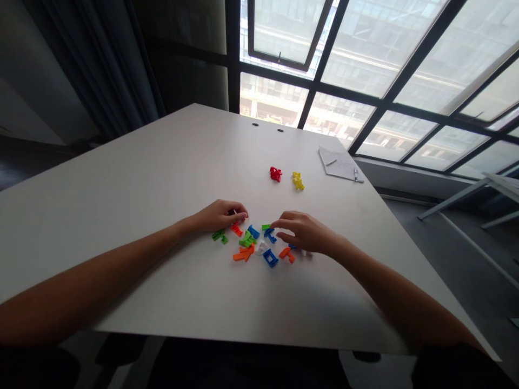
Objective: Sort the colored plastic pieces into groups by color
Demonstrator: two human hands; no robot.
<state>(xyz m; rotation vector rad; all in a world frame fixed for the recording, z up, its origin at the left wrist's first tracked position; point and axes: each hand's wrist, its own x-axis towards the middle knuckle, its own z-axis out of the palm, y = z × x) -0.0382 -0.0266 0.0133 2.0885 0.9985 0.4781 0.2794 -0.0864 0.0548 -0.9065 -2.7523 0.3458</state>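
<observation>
Blue plastic piece [269, 235] is sitting by the open right hand [306, 232]; left hand [219, 216]'s curling at 9 o'clock, grip unclear.

White table [121, 178], seen corner-on, two round holes [255, 124] near far edge. Loose scatter of plastic pieces [246, 240] at near middle, green, orange, blue and white, lying flat, some overlapping, others just apart. Farther out, red clump [275, 174] and yellow clump [298, 181] sit near each other, not touching; toward right edge lies a paper sheet [338, 165], with a small grey strip [331, 162] on it and a pen [356, 174] lying across its right side.
</observation>
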